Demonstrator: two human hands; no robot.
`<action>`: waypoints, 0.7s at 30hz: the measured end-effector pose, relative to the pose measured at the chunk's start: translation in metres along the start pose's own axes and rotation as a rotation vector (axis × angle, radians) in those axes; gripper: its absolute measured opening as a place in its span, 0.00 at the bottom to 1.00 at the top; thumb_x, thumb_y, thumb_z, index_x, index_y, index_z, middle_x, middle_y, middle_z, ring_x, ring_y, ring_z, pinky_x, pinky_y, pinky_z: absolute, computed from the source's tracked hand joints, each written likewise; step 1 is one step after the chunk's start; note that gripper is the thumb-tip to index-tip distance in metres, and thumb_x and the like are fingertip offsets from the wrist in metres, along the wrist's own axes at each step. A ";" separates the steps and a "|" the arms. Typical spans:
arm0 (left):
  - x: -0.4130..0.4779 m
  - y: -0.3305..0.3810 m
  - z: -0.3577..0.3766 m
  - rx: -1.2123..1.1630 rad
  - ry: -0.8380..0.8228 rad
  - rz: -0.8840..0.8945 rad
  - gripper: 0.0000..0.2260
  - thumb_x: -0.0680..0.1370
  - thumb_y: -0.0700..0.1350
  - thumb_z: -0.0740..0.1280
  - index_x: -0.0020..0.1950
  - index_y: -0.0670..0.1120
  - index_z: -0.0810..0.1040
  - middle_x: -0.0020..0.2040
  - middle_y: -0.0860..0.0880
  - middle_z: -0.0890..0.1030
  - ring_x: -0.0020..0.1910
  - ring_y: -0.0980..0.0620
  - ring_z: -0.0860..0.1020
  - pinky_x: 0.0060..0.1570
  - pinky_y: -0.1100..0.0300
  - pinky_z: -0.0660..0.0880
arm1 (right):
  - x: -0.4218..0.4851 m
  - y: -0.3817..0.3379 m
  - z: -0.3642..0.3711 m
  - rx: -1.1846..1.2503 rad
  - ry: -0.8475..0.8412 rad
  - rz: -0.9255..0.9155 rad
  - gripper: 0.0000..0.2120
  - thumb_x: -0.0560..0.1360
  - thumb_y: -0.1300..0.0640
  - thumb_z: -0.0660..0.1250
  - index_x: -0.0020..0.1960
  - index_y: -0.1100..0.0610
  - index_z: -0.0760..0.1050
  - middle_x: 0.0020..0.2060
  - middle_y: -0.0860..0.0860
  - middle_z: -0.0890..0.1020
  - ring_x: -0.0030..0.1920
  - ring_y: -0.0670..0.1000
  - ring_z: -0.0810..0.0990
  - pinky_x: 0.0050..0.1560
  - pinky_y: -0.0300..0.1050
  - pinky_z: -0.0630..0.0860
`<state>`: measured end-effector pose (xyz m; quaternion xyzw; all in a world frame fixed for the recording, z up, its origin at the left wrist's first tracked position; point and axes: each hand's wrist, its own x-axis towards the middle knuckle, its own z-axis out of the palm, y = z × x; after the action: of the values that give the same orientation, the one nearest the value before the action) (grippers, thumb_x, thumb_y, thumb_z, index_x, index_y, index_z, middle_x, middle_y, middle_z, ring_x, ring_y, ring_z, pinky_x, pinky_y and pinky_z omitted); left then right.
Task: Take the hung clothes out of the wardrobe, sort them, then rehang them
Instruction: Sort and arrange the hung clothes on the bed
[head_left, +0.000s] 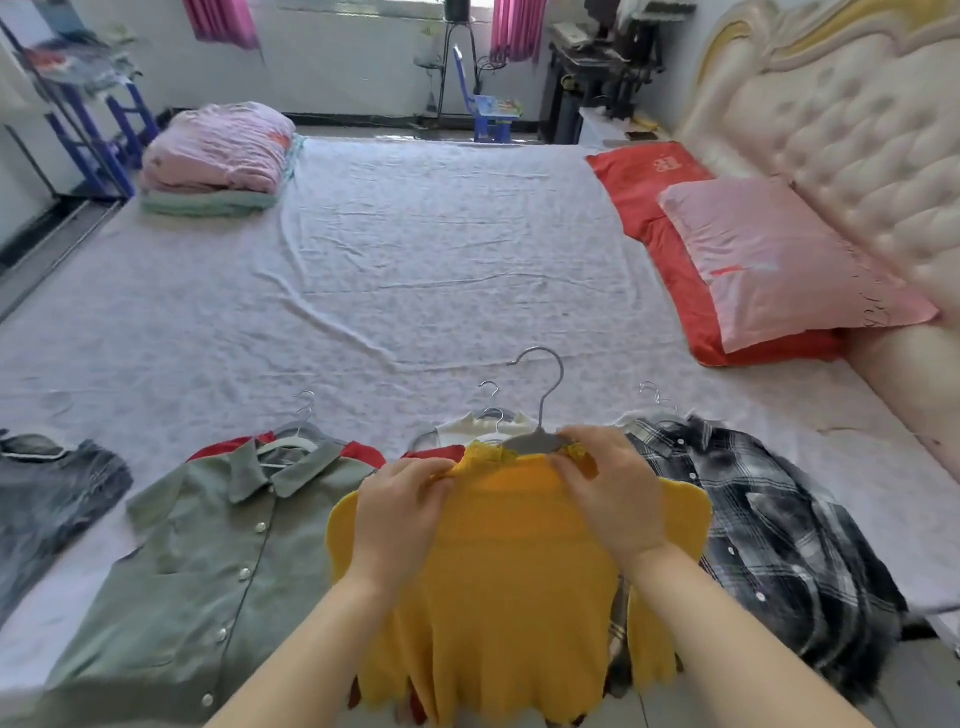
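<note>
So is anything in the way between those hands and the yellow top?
Nothing visible is. The left hand and the right hand are both on the yellow top, pinching its neckline on either side of the grey hanger inside it.

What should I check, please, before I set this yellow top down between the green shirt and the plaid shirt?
1. Grip of left hand on yellow top shoulder: ok, pinching fabric.
2. Grip of right hand on the other shoulder: ok.
3. Top seated squarely on grey hanger: cannot tell, hands cover its ends.
4. Hook free of neighbouring hooks: ok, it stands above them.
5. Spot between green shirt and plaid shirt bare: not ok, a white garment lies there.
</note>
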<state>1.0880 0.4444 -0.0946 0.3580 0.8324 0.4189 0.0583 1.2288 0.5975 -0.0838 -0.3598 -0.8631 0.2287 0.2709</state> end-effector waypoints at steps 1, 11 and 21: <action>0.012 -0.005 0.004 -0.003 -0.003 0.001 0.06 0.71 0.38 0.71 0.47 0.44 0.83 0.43 0.48 0.83 0.45 0.48 0.79 0.49 0.53 0.72 | 0.012 0.002 0.007 -0.009 -0.006 0.002 0.12 0.70 0.55 0.73 0.53 0.53 0.80 0.46 0.48 0.81 0.44 0.49 0.79 0.41 0.36 0.69; 0.109 -0.064 0.048 0.026 -0.086 -0.078 0.08 0.73 0.36 0.68 0.51 0.44 0.82 0.48 0.47 0.83 0.50 0.47 0.79 0.51 0.57 0.70 | 0.109 0.033 0.081 -0.013 -0.119 0.045 0.10 0.71 0.56 0.72 0.51 0.54 0.79 0.44 0.48 0.80 0.41 0.46 0.76 0.40 0.38 0.71; 0.169 -0.127 0.123 0.095 -0.217 -0.173 0.14 0.73 0.34 0.66 0.57 0.44 0.79 0.55 0.46 0.81 0.57 0.46 0.76 0.59 0.55 0.69 | 0.173 0.104 0.171 -0.032 -0.269 0.088 0.10 0.71 0.57 0.72 0.52 0.55 0.79 0.45 0.50 0.81 0.45 0.51 0.78 0.43 0.46 0.75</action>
<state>0.9428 0.5845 -0.2336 0.3303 0.8679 0.3313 0.1668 1.0696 0.7586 -0.2208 -0.3675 -0.8786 0.2727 0.1368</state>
